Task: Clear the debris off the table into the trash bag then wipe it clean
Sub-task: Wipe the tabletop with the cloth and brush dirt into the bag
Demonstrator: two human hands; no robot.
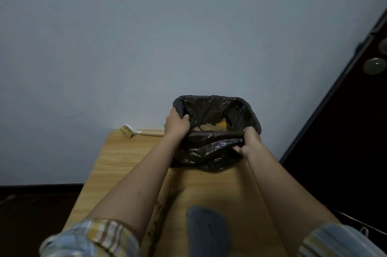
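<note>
Both grips — left hand (176,125), right hand (250,141) — on trash bag (215,152)

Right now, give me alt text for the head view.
Both hands, left hand and right hand, grip the rim of an open black trash bag on a wooden table. A brush lies at the far edge; a dirt streak and grey cloth sit nearer.
</note>
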